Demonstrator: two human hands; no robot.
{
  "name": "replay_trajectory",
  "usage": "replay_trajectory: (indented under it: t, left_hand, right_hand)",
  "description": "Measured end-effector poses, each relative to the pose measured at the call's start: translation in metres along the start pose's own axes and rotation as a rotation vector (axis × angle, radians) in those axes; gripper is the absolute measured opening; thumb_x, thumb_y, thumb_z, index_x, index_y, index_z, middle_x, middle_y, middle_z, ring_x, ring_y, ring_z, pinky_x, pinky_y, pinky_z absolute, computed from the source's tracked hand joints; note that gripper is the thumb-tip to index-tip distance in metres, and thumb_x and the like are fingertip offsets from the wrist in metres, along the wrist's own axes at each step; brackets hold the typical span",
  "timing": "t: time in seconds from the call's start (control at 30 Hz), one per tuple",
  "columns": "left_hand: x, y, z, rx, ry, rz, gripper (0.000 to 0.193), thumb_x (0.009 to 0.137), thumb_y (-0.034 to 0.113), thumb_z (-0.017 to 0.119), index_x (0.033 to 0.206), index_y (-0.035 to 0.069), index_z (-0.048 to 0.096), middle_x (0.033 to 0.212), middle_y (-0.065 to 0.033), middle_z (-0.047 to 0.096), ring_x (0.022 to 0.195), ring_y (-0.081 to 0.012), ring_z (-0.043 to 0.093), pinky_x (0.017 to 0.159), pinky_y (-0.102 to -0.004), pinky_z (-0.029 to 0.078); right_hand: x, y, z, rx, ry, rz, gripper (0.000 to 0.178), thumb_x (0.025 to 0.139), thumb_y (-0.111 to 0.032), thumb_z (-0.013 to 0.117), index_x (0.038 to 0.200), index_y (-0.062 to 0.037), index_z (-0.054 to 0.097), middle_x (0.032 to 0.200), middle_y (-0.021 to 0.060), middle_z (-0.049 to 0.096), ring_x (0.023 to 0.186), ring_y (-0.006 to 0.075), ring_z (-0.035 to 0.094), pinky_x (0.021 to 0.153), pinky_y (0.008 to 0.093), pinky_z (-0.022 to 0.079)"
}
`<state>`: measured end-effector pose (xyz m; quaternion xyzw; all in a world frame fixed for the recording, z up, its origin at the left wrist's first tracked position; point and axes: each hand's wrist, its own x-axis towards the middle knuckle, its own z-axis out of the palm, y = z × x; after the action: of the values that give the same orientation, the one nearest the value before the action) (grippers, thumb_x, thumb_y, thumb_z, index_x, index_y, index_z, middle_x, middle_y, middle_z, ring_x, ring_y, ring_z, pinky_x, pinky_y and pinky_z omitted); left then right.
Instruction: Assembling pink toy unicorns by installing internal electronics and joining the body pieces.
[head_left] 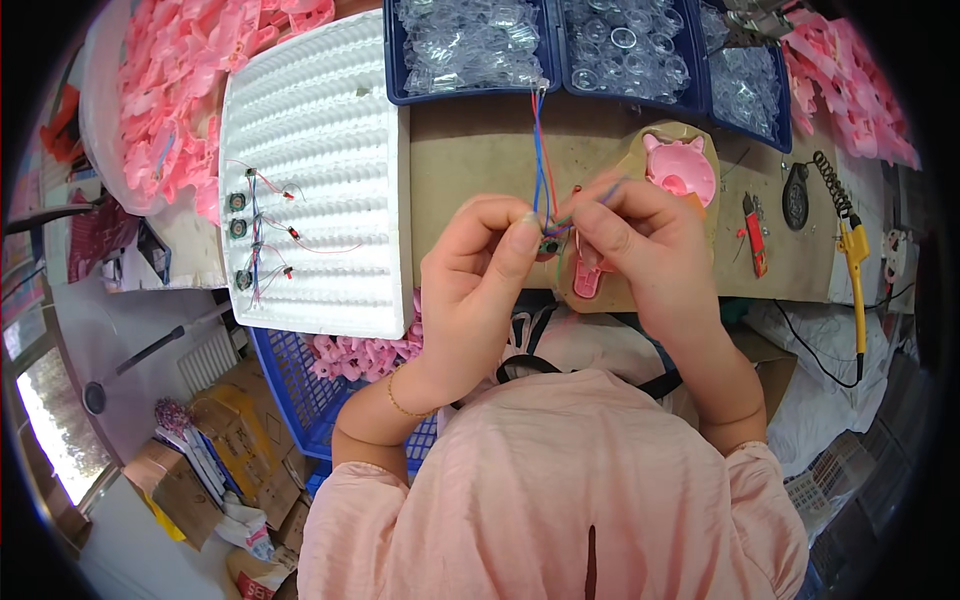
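Gently now: the left hand [478, 275] and right hand [655, 255] both pinch thin wires [541, 150]; a light, even hold should keep them from kinking.

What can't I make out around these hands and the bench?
In the head view:
Wires: lower run partly hidden by left hand and right hand.
Small dark part between the hands: too small to identify.
Leftmost blue tray: far side cut off by the top edge.
Blue basket: partly hidden by white foam tray.
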<state>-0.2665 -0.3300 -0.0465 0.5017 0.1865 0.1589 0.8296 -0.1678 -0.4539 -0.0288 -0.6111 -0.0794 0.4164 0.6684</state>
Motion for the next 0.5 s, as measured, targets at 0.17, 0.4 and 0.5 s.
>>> replay_trajectory:
  t: [0.17,0.4,0.5]
  left_hand:
    - [0.001,0.003,0.001,0.045,-0.010,0.035,0.011,0.092,0.008,0.053,0.094,-0.003,0.056,0.094,-0.0023,0.050,0.081,-0.0067,0.048,0.074,-0.0204,0.041]
    - [0.004,0.005,-0.006,0.538,-0.040,0.291,0.007,0.089,0.005,0.057,0.090,-0.002,0.057,0.089,-0.0040,0.055,0.077,-0.0089,0.051,0.067,-0.0231,0.042]
    - [0.004,0.007,-0.008,0.703,-0.071,0.383,0.007,0.088,0.005,0.057,0.091,-0.001,0.057,0.084,-0.0040,0.057,0.075,-0.0091,0.053,0.065,-0.0244,0.044]
  right_hand:
    - [-0.006,0.005,0.002,-0.514,0.079,-0.497,0.009,0.082,-0.001,0.063,0.091,-0.0002,0.063,0.085,0.0050,0.059,0.072,0.0096,0.055,0.061,0.0221,0.045]
    - [-0.006,-0.009,0.010,-0.391,0.023,-0.473,0.015,0.081,0.000,0.064,0.095,0.0008,0.061,0.085,0.0044,0.060,0.070,0.0078,0.055,0.058,0.0203,0.044]
    - [0.002,-0.019,0.007,-0.166,-0.069,-0.066,0.014,0.082,-0.001,0.064,0.094,0.0023,0.060,0.083,0.0002,0.060,0.070,0.0031,0.053,0.058,0.0193,0.043]
